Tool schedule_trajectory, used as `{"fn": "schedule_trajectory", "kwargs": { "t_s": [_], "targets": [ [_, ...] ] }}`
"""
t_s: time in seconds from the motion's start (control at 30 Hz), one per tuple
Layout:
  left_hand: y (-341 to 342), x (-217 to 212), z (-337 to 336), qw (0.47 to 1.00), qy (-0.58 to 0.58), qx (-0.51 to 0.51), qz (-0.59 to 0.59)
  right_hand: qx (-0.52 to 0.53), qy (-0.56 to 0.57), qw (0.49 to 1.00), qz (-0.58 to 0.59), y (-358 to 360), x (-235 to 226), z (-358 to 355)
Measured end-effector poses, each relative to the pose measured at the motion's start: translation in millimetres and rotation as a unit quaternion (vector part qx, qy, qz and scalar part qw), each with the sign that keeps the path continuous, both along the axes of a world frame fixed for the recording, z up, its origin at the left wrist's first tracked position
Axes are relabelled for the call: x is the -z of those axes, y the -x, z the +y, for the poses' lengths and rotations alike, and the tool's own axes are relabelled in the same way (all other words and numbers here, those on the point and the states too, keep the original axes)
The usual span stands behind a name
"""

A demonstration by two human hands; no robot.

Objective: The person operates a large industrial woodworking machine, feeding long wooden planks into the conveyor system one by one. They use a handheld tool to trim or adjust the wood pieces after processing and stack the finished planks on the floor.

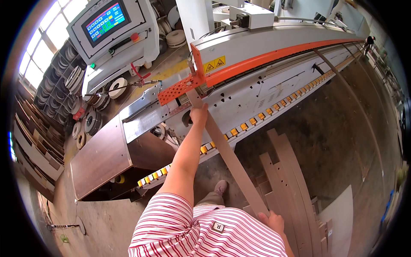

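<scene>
The strip [231, 160] slants from the orange plate [174, 93] down to the right, the left hand [199, 115], nearer the plate, with fingers closed on it, the right hand [273, 222] at its near end, its partly hidden fingers seemingly gripping.

The head-mounted fisheye camera looked down and forward from above the striped shirt [214, 242]. The left hand [198, 115] and right hand [274, 221] lay at close range; the long machine [252, 64] crossed the upper field, receding toward the upper right. Edges bowed outward.
</scene>
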State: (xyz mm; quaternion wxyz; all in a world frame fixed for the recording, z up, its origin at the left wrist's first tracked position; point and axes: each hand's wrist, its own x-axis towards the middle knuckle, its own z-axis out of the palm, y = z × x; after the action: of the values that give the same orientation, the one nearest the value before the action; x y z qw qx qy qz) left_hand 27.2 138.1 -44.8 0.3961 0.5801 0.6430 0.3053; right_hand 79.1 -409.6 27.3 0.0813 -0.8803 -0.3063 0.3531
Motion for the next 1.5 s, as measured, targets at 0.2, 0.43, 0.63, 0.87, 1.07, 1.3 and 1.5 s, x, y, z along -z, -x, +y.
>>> {"fn": "schedule_trajectory", "kwargs": {
  "t_s": [0.2,0.43,0.63,0.87,1.07,1.3,1.5],
  "targets": [
    [-4.8,-4.6,-1.3,0.999,0.000,-0.020,-0.025,-0.014,0.014,1.000,0.000,-13.0,-3.2,8.1],
    [-21.4,-9.2,-0.3,0.999,0.012,-0.009,-0.033,-0.016,0.026,0.999,-0.010,-26.1,3.9,9.3],
    [-40.6,1.0,2.1,0.998,0.002,-0.021,-0.054,-0.014,0.003,1.000,-0.021,-45.9,7.6,6.4],
    [-82.4,23.5,9.8,0.997,-0.053,-0.050,-0.020,-0.002,-0.050,0.998,-0.043,-75.2,10.5,7.4],
    [-141.4,66.5,51.8,0.912,-0.324,0.139,0.211,0.005,-0.042,0.995,-0.095,-120.8,9.1,7.8],
    [-137.3,33.4,-29.0,0.889,-0.368,0.258,0.089,0.078,-0.203,0.944,-0.247,-131.4,5.6,1.0],
    [-39.6,38.2,-274.9,0.794,0.130,0.591,-0.058,0.190,-0.250,0.891,-0.328,-65.8,23.7,-74.7]
  ]
}}
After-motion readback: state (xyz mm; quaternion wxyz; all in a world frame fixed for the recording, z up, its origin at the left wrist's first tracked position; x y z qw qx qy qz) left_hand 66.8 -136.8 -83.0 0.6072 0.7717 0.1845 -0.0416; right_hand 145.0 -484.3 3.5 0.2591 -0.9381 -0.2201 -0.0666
